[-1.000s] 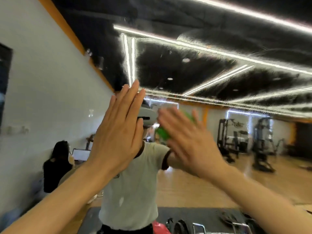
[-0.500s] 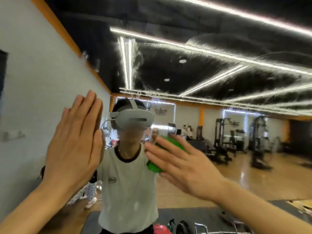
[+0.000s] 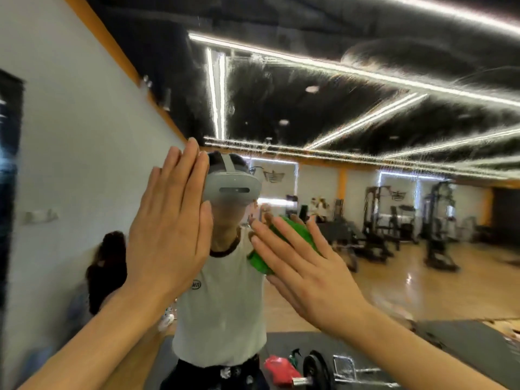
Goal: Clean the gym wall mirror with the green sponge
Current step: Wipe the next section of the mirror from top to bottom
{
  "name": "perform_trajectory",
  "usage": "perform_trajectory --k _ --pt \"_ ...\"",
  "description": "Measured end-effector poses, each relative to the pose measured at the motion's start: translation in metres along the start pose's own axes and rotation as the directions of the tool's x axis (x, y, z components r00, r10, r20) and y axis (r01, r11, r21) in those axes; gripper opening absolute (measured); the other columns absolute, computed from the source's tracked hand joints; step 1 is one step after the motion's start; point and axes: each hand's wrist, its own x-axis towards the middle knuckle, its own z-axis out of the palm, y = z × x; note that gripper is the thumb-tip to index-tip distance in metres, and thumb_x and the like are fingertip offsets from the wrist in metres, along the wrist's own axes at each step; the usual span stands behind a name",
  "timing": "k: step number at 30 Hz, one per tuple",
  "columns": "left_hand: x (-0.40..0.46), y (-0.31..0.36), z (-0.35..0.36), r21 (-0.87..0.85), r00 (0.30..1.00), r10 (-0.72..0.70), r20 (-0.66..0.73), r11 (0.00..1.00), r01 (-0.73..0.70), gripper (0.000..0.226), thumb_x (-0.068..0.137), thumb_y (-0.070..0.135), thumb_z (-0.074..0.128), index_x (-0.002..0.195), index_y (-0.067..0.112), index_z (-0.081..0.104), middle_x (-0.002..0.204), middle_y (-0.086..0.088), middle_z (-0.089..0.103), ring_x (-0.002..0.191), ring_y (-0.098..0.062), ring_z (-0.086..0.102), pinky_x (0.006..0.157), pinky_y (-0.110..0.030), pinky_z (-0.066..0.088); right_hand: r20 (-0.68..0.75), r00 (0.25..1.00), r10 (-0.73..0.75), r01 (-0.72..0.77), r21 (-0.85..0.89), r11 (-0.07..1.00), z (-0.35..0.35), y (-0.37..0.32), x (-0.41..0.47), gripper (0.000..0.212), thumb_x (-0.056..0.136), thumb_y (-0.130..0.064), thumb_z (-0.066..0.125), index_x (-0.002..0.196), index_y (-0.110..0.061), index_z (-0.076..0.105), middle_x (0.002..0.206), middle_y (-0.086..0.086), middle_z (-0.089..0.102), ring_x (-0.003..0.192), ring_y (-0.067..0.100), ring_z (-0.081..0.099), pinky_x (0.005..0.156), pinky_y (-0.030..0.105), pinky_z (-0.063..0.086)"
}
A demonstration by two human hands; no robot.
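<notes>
The gym wall mirror (image 3: pixel 365 130) fills the view and shows wet streaks across the reflected dark ceiling. My right hand (image 3: pixel 309 280) presses the green sponge (image 3: pixel 295 237) against the glass with straight, spread fingers; the sponge shows between and beyond them. My left hand (image 3: pixel 168 229) lies flat on the mirror to the left, fingers together and pointing up. My own reflection, in a white shirt and grey headset, stands between the two hands.
In the reflection, a red object (image 3: pixel 281 370), a barbell plate (image 3: pixel 312 370) and a dark floor mat (image 3: pixel 450 342) lie below. Gym machines (image 3: pixel 439 226) stand on the wooden floor at right. A seated person in dark clothes (image 3: pixel 104 271) is at the left wall.
My right hand has wiped the sponge downward, from head height to chest height of my reflection. My left hand slid left on the glass, then back right.
</notes>
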Motion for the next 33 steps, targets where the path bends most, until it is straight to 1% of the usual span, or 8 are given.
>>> perform_trajectory --k 2,4,9,14,17,26,30,33 --pt "0.000 0.000 0.000 0.009 1.000 0.000 0.008 1.000 0.000 0.058 0.106 0.025 0.027 0.160 0.005 0.020 0.169 -0.011 0.014 0.157 -0.022 0.006 0.127 -0.030 -0.004 0.018 1.000 -0.015 0.016 -0.018 1.000 -0.004 0.027 0.013 0.050 0.109 -0.028 0.036 0.155 -0.011 0.029 0.163 0.007 0.025 0.153 0.022 0.015 0.126 0.044 0.001" --pt "-0.001 -0.002 0.001 0.008 1.000 0.006 0.013 1.000 -0.006 0.058 0.106 0.025 0.027 0.161 0.006 0.018 0.170 -0.009 0.011 0.157 -0.021 0.003 0.127 -0.032 -0.003 -0.051 0.972 0.229 -0.228 0.031 0.973 -0.008 0.066 0.055 0.053 0.106 -0.026 0.038 0.155 -0.009 0.029 0.163 0.011 0.027 0.152 0.025 0.014 0.125 0.046 0.001" --pt "-0.001 -0.004 0.004 -0.005 1.000 0.028 -0.014 1.000 -0.028 0.059 0.106 0.022 0.029 0.161 0.006 0.016 0.170 -0.008 0.009 0.157 -0.019 0.001 0.128 -0.034 -0.001 -0.175 0.694 0.698 -0.682 0.149 0.716 -0.008 0.095 0.135 0.057 0.107 -0.034 0.018 0.158 -0.010 0.025 0.167 0.009 0.018 0.155 0.027 0.008 0.126 0.050 -0.002" --pt "0.000 -0.002 -0.001 -0.081 1.000 0.024 -0.013 0.996 -0.025 0.058 0.106 0.021 0.030 0.160 0.003 0.020 0.169 -0.011 0.013 0.157 -0.024 0.007 0.127 -0.033 -0.001 -0.017 0.969 0.245 -0.246 -0.019 0.969 0.003 -0.021 0.048 0.053 0.108 -0.029 0.029 0.158 -0.009 0.027 0.166 0.010 0.019 0.154 0.024 0.008 0.126 0.046 -0.006" --pt "-0.004 -0.007 -0.011 -0.118 1.000 0.029 0.009 0.993 -0.028 0.058 0.105 0.018 0.032 0.160 0.003 0.020 0.169 -0.010 0.013 0.157 -0.023 0.007 0.127 -0.031 -0.003 0.069 0.998 0.011 -0.008 -0.036 0.999 -0.007 -0.007 0.032 0.051 0.110 -0.032 0.028 0.157 -0.011 0.030 0.165 0.008 0.023 0.154 0.023 0.013 0.126 0.044 -0.003" --pt "-0.034 -0.065 -0.032 -0.028 0.997 -0.073 -0.022 0.997 0.072 0.058 0.105 0.026 0.027 0.159 0.006 0.020 0.168 -0.010 0.018 0.157 -0.012 0.002 0.126 -0.030 -0.005 -0.165 0.788 0.593 -0.592 0.061 0.804 -0.004 0.060 0.158 0.057 0.107 -0.033 0.018 0.159 -0.009 0.025 0.167 0.010 0.018 0.155 0.028 0.009 0.126 0.051 0.001" --pt "-0.035 -0.067 -0.031 -0.002 0.997 -0.076 -0.025 0.997 0.076 0.059 0.105 0.026 0.028 0.159 0.005 0.021 0.167 -0.013 0.019 0.156 -0.019 0.007 0.127 -0.029 -0.003 -0.022 0.986 0.165 -0.166 -0.023 0.986 0.004 -0.029 0.074 0.055 0.105 -0.028 0.037 0.157 -0.009 0.029 0.165 0.011 0.022 0.154 0.026 0.012 0.126 0.047 -0.002" --pt "-0.036 -0.067 -0.031 0.005 0.997 -0.073 -0.018 0.997 0.073 0.059 0.105 0.026 0.029 0.159 0.003 0.023 0.168 -0.013 0.017 0.156 -0.024 0.011 0.127 -0.031 -0.002 0.051 0.992 -0.118 0.120 -0.027 0.992 -0.002 -0.017 0.058 0.053 0.107 -0.029 0.037 0.156 -0.011 0.029 0.165 0.008 0.022 0.154 0.023 0.011 0.126 0.043 -0.004"
